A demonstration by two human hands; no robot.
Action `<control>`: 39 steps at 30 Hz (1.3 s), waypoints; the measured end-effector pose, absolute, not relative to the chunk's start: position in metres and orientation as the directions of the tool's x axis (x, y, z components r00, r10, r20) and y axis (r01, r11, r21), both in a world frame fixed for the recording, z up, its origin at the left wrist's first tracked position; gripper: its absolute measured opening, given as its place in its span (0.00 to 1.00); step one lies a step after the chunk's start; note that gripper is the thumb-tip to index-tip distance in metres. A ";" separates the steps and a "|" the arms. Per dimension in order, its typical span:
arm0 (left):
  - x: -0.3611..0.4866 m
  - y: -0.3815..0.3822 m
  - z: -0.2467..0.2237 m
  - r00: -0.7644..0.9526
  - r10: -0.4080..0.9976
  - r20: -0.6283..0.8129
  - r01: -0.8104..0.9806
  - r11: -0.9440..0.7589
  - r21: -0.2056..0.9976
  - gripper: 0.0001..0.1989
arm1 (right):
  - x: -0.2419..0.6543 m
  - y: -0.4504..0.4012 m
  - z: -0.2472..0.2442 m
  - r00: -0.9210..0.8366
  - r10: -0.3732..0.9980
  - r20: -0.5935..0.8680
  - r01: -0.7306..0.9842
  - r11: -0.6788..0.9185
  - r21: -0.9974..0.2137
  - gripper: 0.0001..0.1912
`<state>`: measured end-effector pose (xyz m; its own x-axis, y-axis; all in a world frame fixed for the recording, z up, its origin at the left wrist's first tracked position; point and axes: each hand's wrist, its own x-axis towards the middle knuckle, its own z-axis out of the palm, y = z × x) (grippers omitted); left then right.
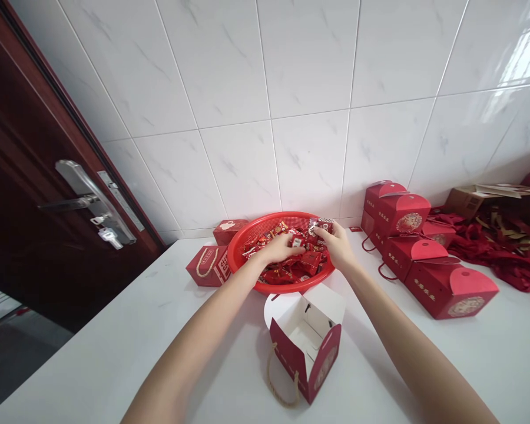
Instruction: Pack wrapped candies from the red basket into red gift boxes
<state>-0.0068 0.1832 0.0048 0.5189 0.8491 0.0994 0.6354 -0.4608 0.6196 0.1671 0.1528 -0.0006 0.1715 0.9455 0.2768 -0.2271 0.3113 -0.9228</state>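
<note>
A red plastic basket (235, 250) with a perforated wall holds many small wrapped candies (271, 275). My left hand (279, 249) reaches over its middle, fingers closed around a small red-wrapped candy (297, 242). At the basket's right side, my right hand (334, 240) pinches a red, white and dark wrapped candy (323, 224) just above the heap. In front of the basket stands a dark red gift box (290, 351), its top flaps spread, with a white interior and a rope handle hanging on its left. Its visible floor is bare.
Several closed red gift boxes (441, 285) stand in rows to the right. Two more red boxes (203, 266) sit left of the basket. Red ribbon or cloth (472, 247) and an open cardboard box (468, 203) lie at far right. A tiled wall (309, 159) rises behind; a dark door (30, 176) is left.
</note>
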 end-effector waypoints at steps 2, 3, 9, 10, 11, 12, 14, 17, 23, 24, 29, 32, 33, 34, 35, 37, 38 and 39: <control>-0.010 0.184 0.010 0.423 0.895 0.140 0.487 -0.355 0.798 0.21 | 0.167 0.153 -0.001 0.162 0.948 0.274 -0.234 0.307 -0.922 0.13; -0.011 0.184 0.013 0.367 0.920 0.136 0.396 -0.287 0.872 0.22 | 0.167 0.154 -0.001 0.159 0.949 0.273 -0.238 0.305 -0.922 0.13; -0.010 0.181 0.020 0.213 0.977 -0.004 0.154 -0.030 0.988 0.22 | 0.166 0.153 0.000 0.148 0.951 0.271 -0.238 0.300 -0.924 0.12; -0.010 0.182 0.019 0.216 0.976 -0.016 0.136 -0.014 0.991 0.22 | 0.166 0.153 0.000 0.147 0.951 0.273 -0.236 0.301 -0.924 0.12; -0.010 0.183 0.018 0.224 0.974 -0.020 0.120 -0.007 0.993 0.22 | 0.166 0.154 0.000 0.145 0.950 0.275 -0.234 0.303 -0.924 0.12; -0.011 0.184 0.017 0.231 0.973 -0.019 0.108 -0.006 0.994 0.21 | 0.166 0.154 -0.001 0.143 0.950 0.277 -0.231 0.305 -0.924 0.12; -0.012 0.186 0.015 0.238 0.971 -0.007 0.097 -0.016 0.995 0.20 | 0.166 0.155 -0.001 0.138 0.949 0.283 -0.225 0.308 -0.924 0.12; -0.012 0.190 0.012 0.202 0.979 0.024 0.103 -0.046 0.994 0.16 | 0.167 0.156 -0.003 0.134 0.947 0.292 -0.217 0.315 -0.924 0.12; -0.012 0.194 0.009 0.114 0.990 0.087 0.121 -0.101 0.987 0.13 | 0.166 0.156 -0.003 0.133 0.945 0.300 -0.206 0.323 -0.924 0.12; -0.013 0.194 0.009 0.109 0.990 0.092 0.122 -0.105 0.987 0.13 | 0.166 0.155 -0.003 0.132 0.945 0.300 -0.205 0.322 -0.924 0.12; -0.012 0.191 0.011 0.080 0.989 0.121 0.113 -0.130 0.985 0.14 | 0.166 0.154 -0.002 0.125 0.949 0.288 -0.191 0.308 -0.932 0.12; -0.012 0.190 0.013 0.064 0.989 0.135 0.097 -0.141 0.985 0.14 | 0.166 0.153 -0.001 0.119 0.951 0.287 -0.176 0.305 -0.936 0.12; -0.012 0.189 0.014 0.061 0.989 0.137 0.092 -0.142 0.986 0.14 | 0.166 0.153 -0.001 0.114 0.951 0.288 -0.170 0.304 -0.937 0.12; -0.012 0.189 0.014 0.061 0.989 0.137 0.088 -0.142 0.986 0.14 | 0.167 0.152 -0.001 0.107 0.951 0.290 -0.163 0.304 -0.939 0.12; -0.012 0.189 0.015 0.063 0.989 0.137 0.084 -0.142 0.986 0.14 | 0.167 0.152 -0.001 0.099 0.952 0.291 -0.156 0.303 -0.940 0.12; -0.013 0.189 0.014 0.072 0.988 0.137 0.076 -0.143 0.987 0.14 | 0.167 0.152 -0.002 0.083 0.953 0.291 -0.144 0.301 -0.943 0.12; -0.013 0.190 0.014 0.077 0.988 0.137 0.074 -0.143 0.987 0.13 | 0.167 0.152 -0.002 0.078 0.953 0.291 -0.138 0.300 -0.944 0.12; -0.014 0.190 0.013 0.079 0.987 0.137 0.073 -0.143 0.987 0.13 | 0.167 0.153 -0.003 0.074 0.954 0.291 -0.134 0.299 -0.945 0.12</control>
